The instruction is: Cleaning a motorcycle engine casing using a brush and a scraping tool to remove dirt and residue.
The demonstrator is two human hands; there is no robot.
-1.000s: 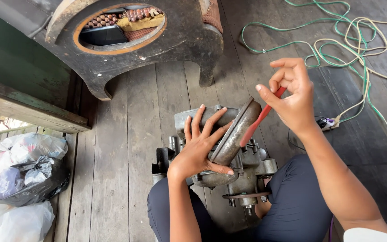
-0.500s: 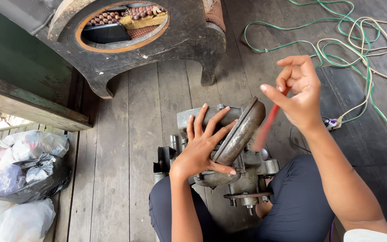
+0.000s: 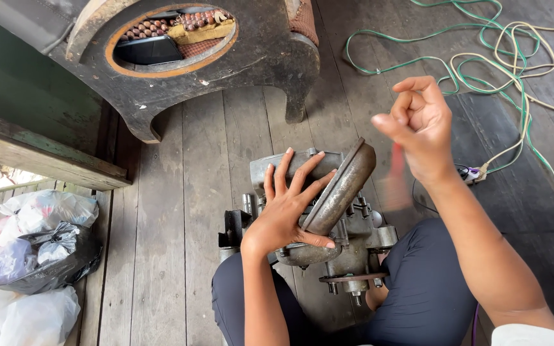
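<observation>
My left hand [image 3: 290, 208] lies spread, fingers apart, over a round grey metal cover [image 3: 341, 189] that sits tilted on a grey metal engine block [image 3: 347, 250]. The block rests between my knees on the plank floor. My right hand [image 3: 421, 125] is raised to the right of the cover and grips a red-handled tool [image 3: 394, 176], which hangs blurred below the fist. The tool's tip is too smeared to make out.
A dark wooden chair frame with a round opening [image 3: 181, 61] stands ahead. Green and cream cables [image 3: 482, 57] coil at the upper right, ending at a plug [image 3: 472, 173]. Plastic bags [image 3: 27, 250] lie at the lower left beside a wooden beam [image 3: 40, 157].
My right hand has lifted away from the cover's rim and swung the red tool down to the right, now blurred. My left hand stays pressed on the cover.
</observation>
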